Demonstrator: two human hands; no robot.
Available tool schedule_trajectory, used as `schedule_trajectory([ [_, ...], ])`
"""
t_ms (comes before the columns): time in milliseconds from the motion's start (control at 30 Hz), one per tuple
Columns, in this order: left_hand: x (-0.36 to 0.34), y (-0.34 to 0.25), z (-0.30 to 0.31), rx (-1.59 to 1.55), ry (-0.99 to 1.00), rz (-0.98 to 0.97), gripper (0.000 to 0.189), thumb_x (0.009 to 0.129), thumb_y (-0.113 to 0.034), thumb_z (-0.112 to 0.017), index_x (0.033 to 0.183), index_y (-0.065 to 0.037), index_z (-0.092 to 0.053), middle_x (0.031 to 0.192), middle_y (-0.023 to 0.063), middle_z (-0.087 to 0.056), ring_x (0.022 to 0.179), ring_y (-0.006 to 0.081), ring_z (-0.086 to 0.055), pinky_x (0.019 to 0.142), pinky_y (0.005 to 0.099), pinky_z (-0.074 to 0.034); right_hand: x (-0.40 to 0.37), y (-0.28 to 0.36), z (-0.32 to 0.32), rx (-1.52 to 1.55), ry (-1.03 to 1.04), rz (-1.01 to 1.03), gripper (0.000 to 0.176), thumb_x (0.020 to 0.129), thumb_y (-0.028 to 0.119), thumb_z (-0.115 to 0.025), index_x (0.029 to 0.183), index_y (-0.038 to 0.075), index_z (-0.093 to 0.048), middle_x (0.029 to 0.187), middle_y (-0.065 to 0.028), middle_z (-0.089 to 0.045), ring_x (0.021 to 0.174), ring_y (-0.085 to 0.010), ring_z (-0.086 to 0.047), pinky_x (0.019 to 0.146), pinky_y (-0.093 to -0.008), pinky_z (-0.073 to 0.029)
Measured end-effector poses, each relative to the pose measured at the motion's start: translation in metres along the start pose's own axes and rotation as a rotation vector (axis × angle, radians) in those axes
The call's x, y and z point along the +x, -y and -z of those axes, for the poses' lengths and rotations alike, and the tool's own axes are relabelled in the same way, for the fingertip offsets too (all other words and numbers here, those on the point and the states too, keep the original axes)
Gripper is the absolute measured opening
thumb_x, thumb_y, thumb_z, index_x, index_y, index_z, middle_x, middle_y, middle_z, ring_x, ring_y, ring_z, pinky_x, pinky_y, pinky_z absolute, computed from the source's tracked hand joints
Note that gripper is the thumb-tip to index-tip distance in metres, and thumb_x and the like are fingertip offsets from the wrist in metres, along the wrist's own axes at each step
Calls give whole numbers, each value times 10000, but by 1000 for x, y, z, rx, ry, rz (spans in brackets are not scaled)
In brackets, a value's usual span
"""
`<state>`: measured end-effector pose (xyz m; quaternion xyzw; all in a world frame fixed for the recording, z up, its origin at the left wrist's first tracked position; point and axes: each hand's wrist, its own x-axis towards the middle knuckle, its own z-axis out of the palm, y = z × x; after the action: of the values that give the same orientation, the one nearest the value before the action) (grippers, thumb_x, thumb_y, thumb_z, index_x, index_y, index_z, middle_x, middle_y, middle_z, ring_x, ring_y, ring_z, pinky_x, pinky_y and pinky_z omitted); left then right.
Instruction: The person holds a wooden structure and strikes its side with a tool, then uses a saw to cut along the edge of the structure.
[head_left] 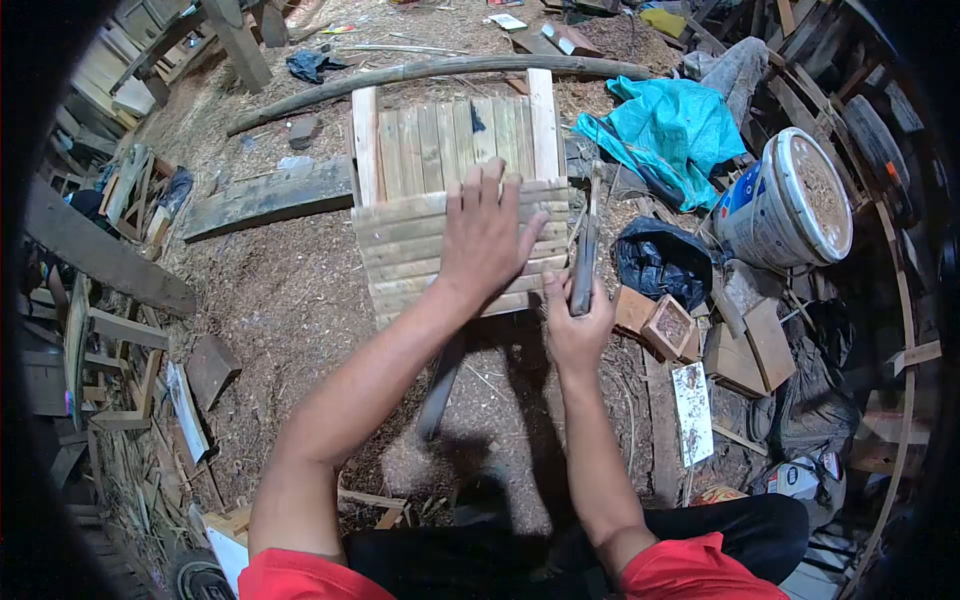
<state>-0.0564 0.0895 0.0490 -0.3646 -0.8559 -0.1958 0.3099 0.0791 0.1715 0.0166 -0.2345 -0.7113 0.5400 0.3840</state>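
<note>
My left hand lies flat, fingers spread, on the nearer slatted face of a small wooden piece made of narrow strips. Behind it, another face of upright strips stands between two pale wooden posts. A small dark mark shows near its top. My right hand is closed around a long, narrow dark tool that points away from me, just right of the slatted piece. I cannot make out the tool's exact kind.
A long curved pole lies behind the slatted piece, and a plank to its left. On the right are a teal tarp, a white-and-blue bucket, a black plastic bag and wood blocks. Wood shavings cover the ground.
</note>
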Motion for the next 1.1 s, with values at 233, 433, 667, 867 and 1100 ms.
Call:
schedule_trajectory([
  [233, 24, 21, -15, -20, -49, 32, 498, 930, -412, -603, 1232, -18, -556, 1338, 171, -514, 1277, 355, -442, 1081, 501, -308, -2, 19, 18, 115, -15, -42, 335, 969, 308, -667, 799, 26, -602, 634, 34, -501, 583, -65, -444, 522, -261, -360],
  [433, 37, 33, -23, -25, 34, 67, 518, 985, -422, -506, 1312, -21, -535, 1486, 177, -461, 1432, 310, -370, 1183, 511, -214, -18, 36, 18, 98, 72, -41, 332, 973, 265, -635, 742, 34, -582, 604, 39, -457, 571, -63, -416, 512, -268, -341],
  [667, 37, 32, -21, 38, 89, 46, 656, 976, -479, -474, 1459, -37, -436, 1547, 152, -400, 1453, 308, -340, 1199, 522, -178, 0, 47, 6, 76, 99, -19, 325, 962, 252, -654, 732, 35, -577, 582, 38, -449, 555, -57, -397, 496, -275, -321],
  [867, 39, 31, -20, 61, 100, 71, 696, 975, -496, -467, 1492, -36, -391, 1569, 148, -365, 1464, 314, -317, 1194, 546, -174, 9, 54, -1, 56, 140, -13, 301, 959, 256, -656, 770, 25, -613, 589, 31, -477, 566, -55, -420, 499, -277, -342],
  [1100, 34, 30, -25, 90, 111, 70, 699, 985, -496, -446, 1497, -25, -374, 1579, 155, -346, 1478, 310, -289, 1192, 557, -171, -15, 61, 20, 24, 132, -19, 267, 943, 204, -642, 781, -9, -641, 583, 7, -509, 552, -67, -453, 504, -284, -370],
])
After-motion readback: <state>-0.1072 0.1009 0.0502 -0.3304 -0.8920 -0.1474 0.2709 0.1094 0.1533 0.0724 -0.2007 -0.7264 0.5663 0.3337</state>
